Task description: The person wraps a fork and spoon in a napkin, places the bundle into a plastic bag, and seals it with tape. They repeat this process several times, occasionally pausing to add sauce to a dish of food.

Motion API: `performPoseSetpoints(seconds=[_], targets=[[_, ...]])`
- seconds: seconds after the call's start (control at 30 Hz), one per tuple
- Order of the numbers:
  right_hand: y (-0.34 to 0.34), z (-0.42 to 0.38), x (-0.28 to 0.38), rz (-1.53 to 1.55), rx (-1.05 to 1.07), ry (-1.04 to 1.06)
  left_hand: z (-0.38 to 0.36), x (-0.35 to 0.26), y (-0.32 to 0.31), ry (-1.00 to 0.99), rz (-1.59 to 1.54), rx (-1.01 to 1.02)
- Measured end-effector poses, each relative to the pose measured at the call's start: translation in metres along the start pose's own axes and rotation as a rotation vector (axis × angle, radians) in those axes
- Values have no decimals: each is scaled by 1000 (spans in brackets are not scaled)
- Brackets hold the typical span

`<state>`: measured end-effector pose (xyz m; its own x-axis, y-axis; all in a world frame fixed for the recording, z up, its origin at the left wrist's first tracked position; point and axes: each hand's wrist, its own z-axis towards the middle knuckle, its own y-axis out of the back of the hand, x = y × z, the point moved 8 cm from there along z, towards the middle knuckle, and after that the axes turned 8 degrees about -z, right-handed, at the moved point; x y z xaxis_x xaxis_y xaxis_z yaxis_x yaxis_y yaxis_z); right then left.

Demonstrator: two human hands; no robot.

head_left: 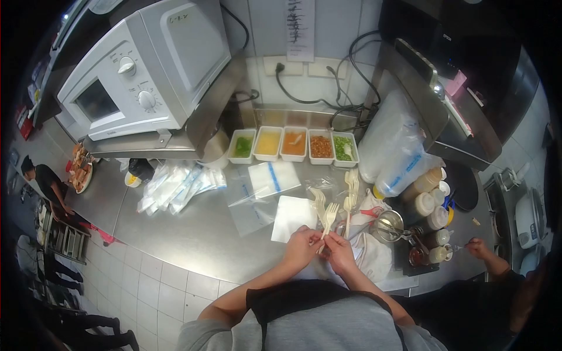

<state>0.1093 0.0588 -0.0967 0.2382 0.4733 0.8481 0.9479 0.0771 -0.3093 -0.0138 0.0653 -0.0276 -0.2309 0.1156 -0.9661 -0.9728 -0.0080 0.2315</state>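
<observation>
- Forks [330, 215] are sitting between the left hand [302, 246] and right hand [340, 252], near the white sheet [291, 216], handles partly hiding inside the grip.
- Both hands are pinching the forks.
- Wall notice [300, 35] is showing writing too blurred to read.

Wearer's hands: two, left hand [302, 245] and right hand [339, 253]. Forks [331, 215]: several, overlapping, exact number unclear. Food tubs [293, 157]: five; fillings two green, one yellow, one orange, one brown. Microwave [157, 64]: one, with two knobs [146, 100]. Bottles [424, 205]: at least five, partly hidden. Metal cup [386, 226]: one. Socket plates [290, 66]: two. Wall note [300, 32]: one. Plastic bags [175, 186]: many, too layered to count. Other people [51, 187]: at least three, some cut off.
</observation>
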Motion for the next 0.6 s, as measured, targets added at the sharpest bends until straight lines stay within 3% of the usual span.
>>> performPoseSetpoints(seconds=[0.2,0.37,0.43,0.47,0.6], targets=[[-17,-5,-10,-213,89,104,-5,3,11,22,142,160],[-22,-4,-7,-309,-44,226,3,5,24,-58,74,265],[-27,-7,-9,-380,-27,225,10,18,23,203,-610,327],[-35,-9,-11,-450,22,235,12,27,24,320,-811,212],[-46,-10,-9,-621,67,309,18,21,18,344,-1112,242]])
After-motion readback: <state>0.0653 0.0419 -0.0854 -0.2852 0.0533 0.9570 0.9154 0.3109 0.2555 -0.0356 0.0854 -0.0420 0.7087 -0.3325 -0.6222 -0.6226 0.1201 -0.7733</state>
